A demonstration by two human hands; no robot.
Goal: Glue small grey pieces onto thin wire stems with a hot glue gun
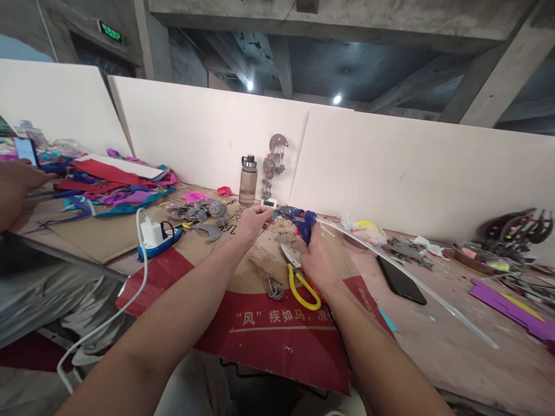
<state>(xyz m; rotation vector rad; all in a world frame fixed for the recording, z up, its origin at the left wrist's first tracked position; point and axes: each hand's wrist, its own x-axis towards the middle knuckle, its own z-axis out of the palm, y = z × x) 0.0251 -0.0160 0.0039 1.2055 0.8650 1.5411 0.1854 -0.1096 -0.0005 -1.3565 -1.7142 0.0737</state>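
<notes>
My right hand [319,254] is wrapped round the handle of a blue hot glue gun [299,218], whose nozzle points left. From its back a long clear glue stick [416,280] reaches down to the right. At the nozzle tip, my left hand [254,224] pinches something too small and hidden to make out. Between my forearms, scissors with yellow handles [303,294] lie on a red and brown cardboard sheet [281,335]. A small tangle of grey yarn [274,287] rests just left of them.
A water bottle [248,182] stands behind my hands beside a grey moon-shaped hanging ornament [277,156]. Grey yarn pieces [197,211] and a blue power strip [159,245] are on the left. To the right lies a black phone [401,279]. Another person's hand [21,185] is at far left.
</notes>
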